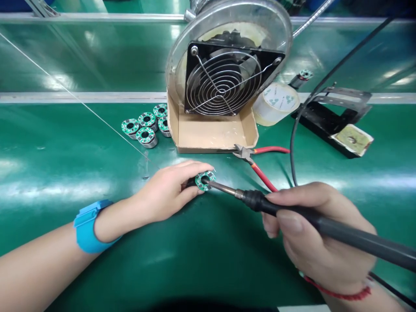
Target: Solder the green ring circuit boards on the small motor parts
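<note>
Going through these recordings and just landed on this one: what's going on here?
A person's left hand pinches a small green ring-shaped circuit board while their right hand holds a soldering iron with its tip at the board. Similar boards on metal cylinders sit farther along the green bench, near a fan and red-handled cutters.

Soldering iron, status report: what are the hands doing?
Left hand pinching ring board. Right hand gripping soldering iron, tip at the board. Red cutters lying just beyond the board.
</note>
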Action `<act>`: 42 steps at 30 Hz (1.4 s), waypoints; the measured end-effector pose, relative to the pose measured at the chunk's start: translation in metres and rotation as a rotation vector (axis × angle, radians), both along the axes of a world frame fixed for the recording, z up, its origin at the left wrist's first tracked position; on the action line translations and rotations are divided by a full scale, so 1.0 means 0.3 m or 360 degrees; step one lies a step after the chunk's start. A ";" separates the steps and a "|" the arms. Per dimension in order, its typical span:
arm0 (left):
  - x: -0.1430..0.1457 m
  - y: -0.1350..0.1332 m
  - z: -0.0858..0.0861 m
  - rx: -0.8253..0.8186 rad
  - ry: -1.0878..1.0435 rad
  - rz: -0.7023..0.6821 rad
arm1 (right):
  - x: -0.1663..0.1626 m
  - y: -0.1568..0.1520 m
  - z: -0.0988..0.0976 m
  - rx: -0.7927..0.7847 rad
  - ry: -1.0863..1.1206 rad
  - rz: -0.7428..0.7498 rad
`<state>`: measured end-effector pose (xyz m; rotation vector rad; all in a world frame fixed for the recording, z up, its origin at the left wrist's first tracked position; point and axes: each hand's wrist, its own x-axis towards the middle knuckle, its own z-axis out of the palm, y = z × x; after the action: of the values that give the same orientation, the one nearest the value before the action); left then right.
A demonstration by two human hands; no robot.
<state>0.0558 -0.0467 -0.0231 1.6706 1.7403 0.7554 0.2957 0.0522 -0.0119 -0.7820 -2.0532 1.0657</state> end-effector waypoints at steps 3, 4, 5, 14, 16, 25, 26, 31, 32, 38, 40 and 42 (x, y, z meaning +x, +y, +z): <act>-0.002 0.000 0.002 0.0001 0.0003 -0.0002 | -0.024 0.005 0.006 -0.0059 0.0047 0.0146; -0.002 0.000 0.003 0.0002 0.0004 -0.0002 | -0.027 0.006 0.009 -0.0060 0.0036 0.0155; -0.002 0.001 0.004 0.0001 0.0005 -0.0004 | -0.028 0.006 0.011 -0.0055 0.0026 0.0160; -0.002 0.000 0.002 0.0010 0.0001 -0.0017 | -0.006 0.000 0.006 -0.0128 0.0103 0.0115; -0.001 0.001 0.004 -0.0011 -0.0003 -0.0017 | -0.007 0.002 0.004 -0.0159 0.0100 0.0149; 0.000 0.000 0.004 0.0017 0.0009 -0.0019 | -0.013 0.007 0.006 -0.0188 0.0079 0.0183; 0.000 0.001 0.002 0.0027 0.0010 -0.0021 | -0.014 0.007 0.007 -0.0182 0.0083 0.0183; -0.002 0.004 -0.004 0.0058 0.0001 -0.0041 | -0.032 0.013 0.024 -0.0155 0.0049 0.0208; -0.003 0.003 -0.005 0.0062 -0.0005 -0.0047 | -0.036 0.015 0.029 -0.0134 0.0031 0.0208; -0.006 -0.003 -0.006 0.0038 0.0024 -0.0044 | -0.032 0.008 0.054 0.0032 -0.0047 0.0110; -0.007 -0.004 -0.004 0.0033 0.0019 -0.0042 | -0.023 0.020 0.056 0.0032 0.0058 -0.0063; -0.007 -0.003 -0.002 0.0040 0.0009 -0.0036 | -0.021 0.058 0.054 0.0151 0.0119 -0.0311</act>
<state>0.0538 -0.0476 -0.0237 1.7076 1.7198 0.7660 0.2895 0.0696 0.0043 -0.8618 -1.9062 0.8700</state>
